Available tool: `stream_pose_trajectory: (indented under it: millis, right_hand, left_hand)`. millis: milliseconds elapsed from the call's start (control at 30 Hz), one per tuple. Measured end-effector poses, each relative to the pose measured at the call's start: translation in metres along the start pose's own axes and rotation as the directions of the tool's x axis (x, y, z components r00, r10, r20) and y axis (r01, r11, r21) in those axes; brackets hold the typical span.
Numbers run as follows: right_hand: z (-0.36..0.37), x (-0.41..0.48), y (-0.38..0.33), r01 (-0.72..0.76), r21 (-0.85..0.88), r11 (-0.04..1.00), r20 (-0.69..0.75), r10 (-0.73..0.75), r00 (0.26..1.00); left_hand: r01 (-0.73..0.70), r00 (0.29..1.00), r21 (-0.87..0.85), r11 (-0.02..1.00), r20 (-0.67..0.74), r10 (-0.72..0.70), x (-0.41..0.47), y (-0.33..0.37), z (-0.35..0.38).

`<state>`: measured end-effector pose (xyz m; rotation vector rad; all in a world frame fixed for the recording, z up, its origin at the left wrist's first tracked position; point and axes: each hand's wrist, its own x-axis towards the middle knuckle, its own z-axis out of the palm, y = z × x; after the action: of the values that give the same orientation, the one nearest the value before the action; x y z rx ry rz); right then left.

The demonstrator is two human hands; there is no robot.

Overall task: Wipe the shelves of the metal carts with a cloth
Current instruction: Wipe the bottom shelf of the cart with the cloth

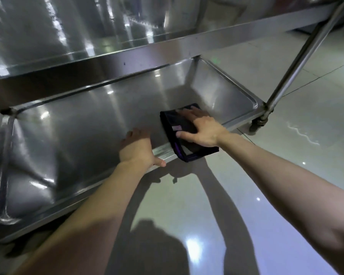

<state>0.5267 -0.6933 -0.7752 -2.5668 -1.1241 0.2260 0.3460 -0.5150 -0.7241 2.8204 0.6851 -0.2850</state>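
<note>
Seemingly folded, cloth [170, 124] points front-to-back across shelf [77, 126] rim.

Glare streaks the shelf [77, 126]; soft shadows cross the floor [177, 195].

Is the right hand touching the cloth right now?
Touching. The head view shows the right hand pressed flat on the dark cloth, fingers spread across it.

Readable text: none in view.
Cloth tag: small pale purple patch [176, 128] on the dark cloth [170, 123], just beside the thumb of the right hand [204, 130]; blurred, and any print on it cannot be made out.
Lower shelf [87, 126]: brushed steel with glare streaks; nothing legible.
Upper shelf [48, 36]: reflections only; nothing legible.
</note>
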Motion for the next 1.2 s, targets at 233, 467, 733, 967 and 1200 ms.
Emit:
stream_pose_trajectory:
  millis: [233, 467, 733, 967, 1200]
  right_hand:
    - [0.024, -0.007, 0.017, 0.178, -0.229, 0.957, 0.173, -0.14, 0.975]
    - [-0.02, -0.035, 0.134, -0.107, -0.203, 0.973, 0.041, 0.118, 0.992]
    - [-0.03, -0.015, 0.171, -0.19, -0.157, 0.969, 0.006, 0.193, 0.981]
    - [-0.05, 0.074, 0.206, -0.256, -0.217, 0.942, 0.023, 0.267, 0.963]
    - [-0.046, 0.201, 0.168, -0.138, -0.185, 0.973, 0.098, 0.158, 0.983]
  left_hand:
    - [0.001, 0.983, 0.04, 0.999, 0.182, -0.009, 0.016, 0.013, -0.002]
    - [0.044, 0.973, 0.19, 0.981, 0.217, -0.085, 0.037, 0.058, -0.012]
    - [-0.029, 0.985, 0.197, 0.98, 0.174, -0.006, 0.072, 0.126, -0.005]
    - [-0.036, 0.976, 0.103, 0.994, 0.218, 0.013, 0.075, 0.11, 0.002]
    - [-0.065, 0.99, 0.09, 0.994, 0.131, 0.053, 0.079, 0.1, 0.011]
